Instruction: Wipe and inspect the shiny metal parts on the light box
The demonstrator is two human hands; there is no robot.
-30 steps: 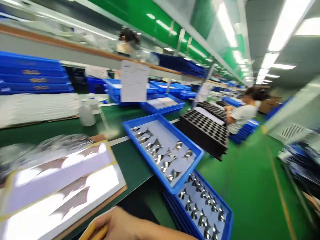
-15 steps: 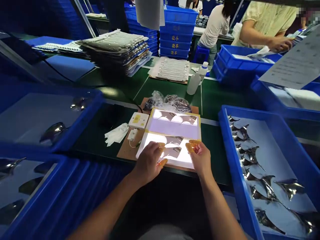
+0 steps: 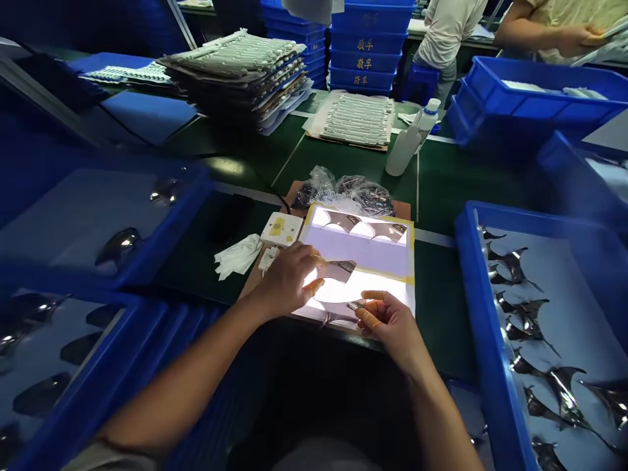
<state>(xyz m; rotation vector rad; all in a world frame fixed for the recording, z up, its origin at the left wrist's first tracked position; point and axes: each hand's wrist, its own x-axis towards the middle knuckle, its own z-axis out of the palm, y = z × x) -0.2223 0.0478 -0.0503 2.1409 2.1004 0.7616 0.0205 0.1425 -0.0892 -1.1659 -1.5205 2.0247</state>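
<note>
A lit white light pad [image 3: 377, 282] lies in front of me with thin grey-brown curved film pieces on it. My right hand [image 3: 385, 317], with yellow-orange finger covers, pinches the dark-printed corner of the lower film piece [image 3: 336, 313] near the pad's front edge. My left hand [image 3: 294, 278] is over the pad's left part, thumb and forefinger apart. Its forefinger reaches the left end of the upper film piece [image 3: 341, 270]; whether it presses on it I cannot tell. Two more film pieces [image 3: 387, 231] lie along the pad's far edge.
Blue trays with shiny curved metal-like pieces stand at right [image 3: 464, 261] and left [image 3: 196, 203]. A white tissue [image 3: 239, 256] and switch box [image 3: 281, 228] lie beside the pad. Behind are plastic bags [image 3: 363, 195], a bottle [image 3: 409, 140] and stacked sheets [image 3: 240, 72]. Co-workers are beyond.
My right hand has moved down and left, and now pinches the lower film piece's corner. That piece has shifted toward me. My left hand has moved up slightly. The view has tilted downward.
</note>
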